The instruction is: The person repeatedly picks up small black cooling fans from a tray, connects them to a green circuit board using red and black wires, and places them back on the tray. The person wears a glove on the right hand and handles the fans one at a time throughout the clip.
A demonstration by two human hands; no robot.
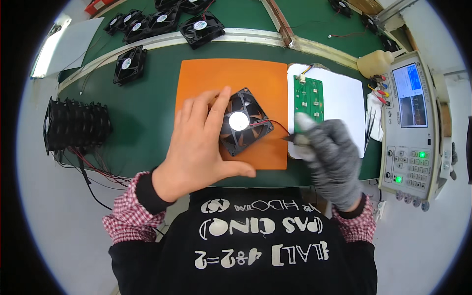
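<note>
A square black cooling fan (247, 121) with a white round hub label lies turned at an angle on an orange mat (201, 73). My left hand (199, 135), bare, rests along the fan's left side. Its fingers are stretched out and the thumb is spread below the frame. Red and black wires (279, 124) run from the fan to my right hand (327, 152), which wears a grey glove. That hand is closed on the wire end, slightly blurred; a small dark tip shows at its fingers. Beside it, partly hidden, is a green circuit board (309, 96) with white connectors.
A white sheet (344, 98) lies under the board. At right stands a test instrument (410, 123) with a lit screen and clip leads. Stacked fans (76, 125) with trailing wires stand at left. More fans (201, 28) sit along the back rail (236, 37).
</note>
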